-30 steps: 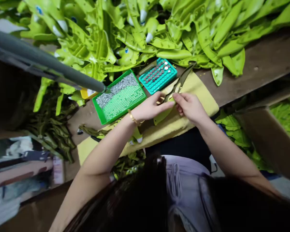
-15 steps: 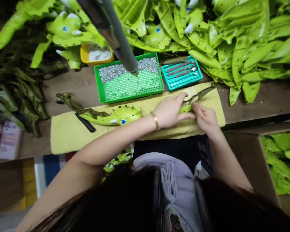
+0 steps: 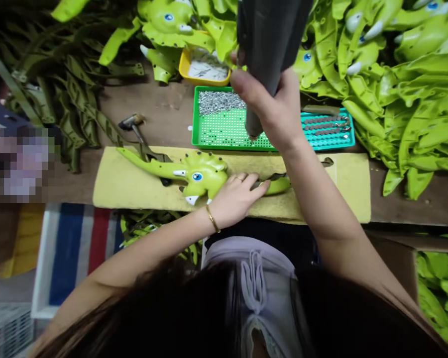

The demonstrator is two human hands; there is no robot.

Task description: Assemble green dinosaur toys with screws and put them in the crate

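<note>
Green toy (image 3: 212,173) on yellow cloth (image 3: 145,191), mid-frame, is prob. light, stiff, slick plastic, best held by its thick head, w/ L hand (image 3: 233,199) over its body, grip unclear, & R hand (image 3: 281,117) wrapped round power tool (image 3: 271,47), upper ctr.
</note>
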